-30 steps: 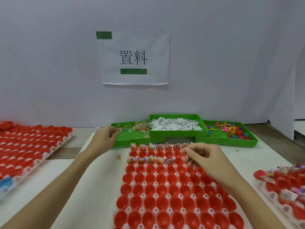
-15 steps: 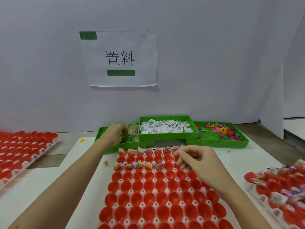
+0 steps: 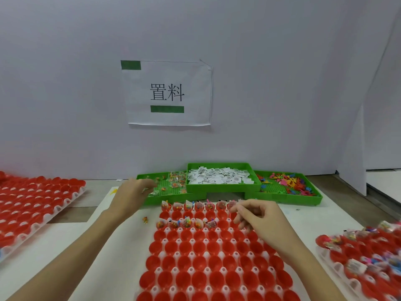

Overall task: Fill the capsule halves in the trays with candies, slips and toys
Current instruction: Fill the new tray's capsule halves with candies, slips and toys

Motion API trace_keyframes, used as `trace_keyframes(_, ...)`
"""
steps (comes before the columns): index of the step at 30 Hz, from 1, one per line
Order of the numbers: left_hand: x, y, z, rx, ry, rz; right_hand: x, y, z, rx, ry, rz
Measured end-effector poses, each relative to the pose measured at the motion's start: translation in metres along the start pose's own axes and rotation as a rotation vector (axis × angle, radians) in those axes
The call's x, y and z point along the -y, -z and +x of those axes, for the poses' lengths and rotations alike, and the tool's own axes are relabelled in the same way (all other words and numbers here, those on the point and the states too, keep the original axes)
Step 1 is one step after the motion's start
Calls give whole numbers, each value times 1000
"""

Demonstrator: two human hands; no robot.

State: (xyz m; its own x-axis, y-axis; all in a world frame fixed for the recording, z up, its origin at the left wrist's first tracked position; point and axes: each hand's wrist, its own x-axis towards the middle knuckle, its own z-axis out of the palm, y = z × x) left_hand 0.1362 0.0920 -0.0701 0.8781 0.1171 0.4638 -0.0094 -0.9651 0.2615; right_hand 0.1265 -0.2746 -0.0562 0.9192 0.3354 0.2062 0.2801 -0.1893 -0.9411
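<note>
Capsule halves [image 3: 213, 255], all red, sit cup-up in a white tray [image 3: 196, 255] right in front of the person on the white table [image 3: 86, 257]. Far row is already stuffed, and so are five cups on the left of the third row. Right hand [image 3: 258, 220] hovers over the far right corner of that tray, fingers curled in; can't tell if it's pinching anything. Left hand [image 3: 130, 196] is reaching into the left green bin [image 3: 165, 187] of wrapped candies [image 3: 176, 178], fingertips curled around a few wrappers. Slips [image 3: 217, 178] fill the middle bin, colourful toys [image 3: 284, 181] the right one. One stray candy [image 3: 145, 219] lies on the table beside the tray. More trays sit off to both sides.
</note>
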Motion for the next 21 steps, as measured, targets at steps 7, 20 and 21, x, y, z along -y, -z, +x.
trace_keyframes(7,-49,15,-92,-201,-120,-484,2,4,0,-44,32,-47)
trace_keyframes(20,-80,18,-129,-176,-244,-603,17,-41,61,-145,287,-544)
trace_keyframes(21,-82,19,-129,-188,-255,-592,19,-46,74,-121,297,-590)
